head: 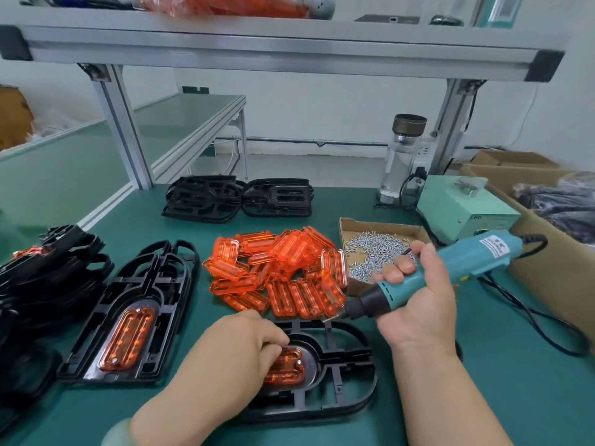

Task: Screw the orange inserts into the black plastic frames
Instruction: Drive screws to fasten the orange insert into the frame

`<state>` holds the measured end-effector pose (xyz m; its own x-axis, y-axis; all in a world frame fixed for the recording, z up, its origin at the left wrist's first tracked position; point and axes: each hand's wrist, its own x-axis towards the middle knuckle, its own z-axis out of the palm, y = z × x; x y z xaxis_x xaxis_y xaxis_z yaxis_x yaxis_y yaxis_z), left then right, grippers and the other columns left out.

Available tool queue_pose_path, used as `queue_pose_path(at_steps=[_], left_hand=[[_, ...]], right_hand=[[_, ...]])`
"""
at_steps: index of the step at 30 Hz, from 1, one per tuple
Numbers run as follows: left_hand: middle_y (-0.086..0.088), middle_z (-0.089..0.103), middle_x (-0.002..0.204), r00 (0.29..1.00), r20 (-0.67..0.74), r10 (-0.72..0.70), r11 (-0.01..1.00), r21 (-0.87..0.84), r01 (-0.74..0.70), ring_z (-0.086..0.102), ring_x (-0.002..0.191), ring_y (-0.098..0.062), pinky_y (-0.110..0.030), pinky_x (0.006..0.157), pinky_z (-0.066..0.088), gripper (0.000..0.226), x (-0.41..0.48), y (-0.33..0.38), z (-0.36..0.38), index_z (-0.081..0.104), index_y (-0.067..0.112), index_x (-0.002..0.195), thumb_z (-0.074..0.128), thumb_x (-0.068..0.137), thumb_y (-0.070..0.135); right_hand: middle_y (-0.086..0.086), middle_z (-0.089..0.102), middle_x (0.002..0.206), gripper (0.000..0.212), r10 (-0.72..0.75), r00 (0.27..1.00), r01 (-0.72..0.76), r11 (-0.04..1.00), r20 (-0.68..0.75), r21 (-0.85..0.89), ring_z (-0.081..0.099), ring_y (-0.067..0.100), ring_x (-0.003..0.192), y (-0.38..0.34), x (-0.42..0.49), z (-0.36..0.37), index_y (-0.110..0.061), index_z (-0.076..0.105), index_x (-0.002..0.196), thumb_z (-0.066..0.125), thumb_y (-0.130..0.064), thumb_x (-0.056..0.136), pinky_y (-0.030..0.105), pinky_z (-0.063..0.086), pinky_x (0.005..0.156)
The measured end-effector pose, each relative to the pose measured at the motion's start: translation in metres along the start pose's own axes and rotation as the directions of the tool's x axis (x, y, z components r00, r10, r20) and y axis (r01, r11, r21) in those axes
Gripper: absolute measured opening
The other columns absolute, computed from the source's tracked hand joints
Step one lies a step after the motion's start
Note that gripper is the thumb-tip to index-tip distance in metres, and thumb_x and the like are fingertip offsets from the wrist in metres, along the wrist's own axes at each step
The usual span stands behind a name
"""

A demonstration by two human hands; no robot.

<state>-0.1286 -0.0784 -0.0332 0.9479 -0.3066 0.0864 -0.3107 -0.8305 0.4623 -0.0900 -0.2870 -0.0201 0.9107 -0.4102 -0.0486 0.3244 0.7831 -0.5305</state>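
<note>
The left grip (244, 346) covers the left half of the orange insert (286, 368) and the adjoining black frame (351, 354) at 6 o'clock. At 9 o'clock the stack of frames (58, 272) is cut by the picture edge; shelf items (225, 4) at 12 o'clock are cut off and blurred. Screws (376, 252) at 3 o'clock: heads too small to tell.

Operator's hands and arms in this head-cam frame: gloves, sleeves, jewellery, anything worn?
No gloves: the left hand and right hand are both bare, with no ring or watch visible. The right forearm is bare down to the frame edge. The left forearm is bare too, up to a pale green sleeve cuff at the bottom edge.
</note>
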Motion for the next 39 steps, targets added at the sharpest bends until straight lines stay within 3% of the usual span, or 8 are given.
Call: queue_pose_path(at_steps=[3,7,11,15,18,25,29,39], left_hand=[[0.026,0.056,0.090,0.999,-0.051,0.013,1.000,-0.016,-0.014,0.053,0.092,0.004,-0.008,0.080,0.039,0.016,0.013,0.008,-0.006,0.070,0.039,0.097,0.057,0.091,0.031],[0.025,0.061,0.101,0.994,-0.083,0.066,0.995,-0.063,-0.072,0.054,0.094,0.007,-0.002,0.079,0.033,0.019,0.049,0.027,-0.009,0.070,0.035,0.104,0.057,0.091,0.029],[0.013,0.068,0.110,0.982,-0.095,0.163,0.984,-0.058,-0.169,0.059,0.099,-0.003,-0.010,0.084,0.036,0.025,0.099,0.057,-0.003,0.068,0.028,0.112,0.054,0.092,0.023],[-0.001,0.067,0.116,0.973,0.005,0.230,0.971,0.069,-0.230,0.059,0.107,-0.020,-0.030,0.093,0.044,0.027,0.141,0.080,0.012,0.066,0.020,0.116,0.050,0.094,0.023],[-0.001,0.062,0.126,0.972,0.083,0.219,0.958,0.173,-0.230,0.055,0.117,-0.022,-0.034,0.099,0.043,0.033,0.168,0.084,0.025,0.059,0.025,0.125,0.050,0.094,0.022],[0.001,0.055,0.131,0.957,0.220,0.187,0.900,0.352,-0.257,0.048,0.116,-0.026,-0.035,0.081,0.031,0.052,0.197,0.089,0.049,0.046,0.040,0.133,0.056,0.085,0.023],[-0.002,0.051,0.124,0.946,0.321,0.056,0.900,0.394,-0.187,0.038,0.120,-0.028,-0.041,0.096,0.031,0.049,0.201,0.084,0.047,0.052,0.044,0.126,0.058,0.081,0.026],[0.002,0.065,0.105,0.945,0.226,0.237,0.775,0.543,-0.324,0.058,0.102,-0.022,-0.036,0.091,0.033,0.025,0.195,0.095,0.045,0.065,0.022,0.104,0.050,0.088,0.010]], right_hand=[[-0.010,0.044,0.057,0.011,-0.003,1.000,0.003,1.000,-0.015,0.012,0.040,0.005,0.044,-0.005,0.003,-0.005,-0.023,0.053,0.085,0.061,-0.031,0.084,0.023,0.036,0.056],[-0.010,0.043,0.057,0.015,-0.008,1.000,0.009,1.000,-0.028,0.010,0.040,0.005,0.044,-0.012,0.007,-0.009,-0.023,0.052,0.084,0.063,-0.031,0.078,0.023,0.035,0.057],[-0.010,0.043,0.056,0.013,0.015,0.999,-0.016,1.000,-0.051,-0.006,0.040,0.006,0.044,-0.013,0.010,-0.011,-0.024,0.052,0.085,0.063,-0.029,0.080,0.023,0.038,0.057],[-0.009,0.043,0.055,0.010,0.035,0.996,-0.036,0.999,-0.077,-0.015,0.040,0.005,0.042,-0.012,0.015,-0.012,-0.023,0.052,0.086,0.054,-0.026,0.096,0.020,0.039,0.051],[-0.008,0.045,0.055,0.010,0.059,0.995,-0.061,0.998,-0.081,-0.015,0.041,0.006,0.042,-0.009,0.016,-0.012,-0.022,0.053,0.086,0.055,-0.025,0.096,0.018,0.039,0.047],[-0.007,0.046,0.055,0.010,0.108,0.991,-0.110,0.994,-0.077,-0.020,0.042,0.007,0.041,-0.004,0.018,-0.012,-0.021,0.054,0.085,0.059,-0.025,0.092,0.016,0.039,0.045],[-0.007,0.046,0.055,0.014,0.105,0.993,-0.106,0.994,-0.060,-0.017,0.042,0.007,0.042,-0.004,0.018,-0.012,-0.021,0.054,0.085,0.066,-0.027,0.080,0.017,0.040,0.046],[-0.007,0.046,0.055,0.008,0.111,0.991,-0.112,0.994,-0.076,-0.004,0.042,0.006,0.041,-0.005,0.018,-0.011,-0.021,0.054,0.087,0.061,-0.024,0.088,0.017,0.039,0.046]])
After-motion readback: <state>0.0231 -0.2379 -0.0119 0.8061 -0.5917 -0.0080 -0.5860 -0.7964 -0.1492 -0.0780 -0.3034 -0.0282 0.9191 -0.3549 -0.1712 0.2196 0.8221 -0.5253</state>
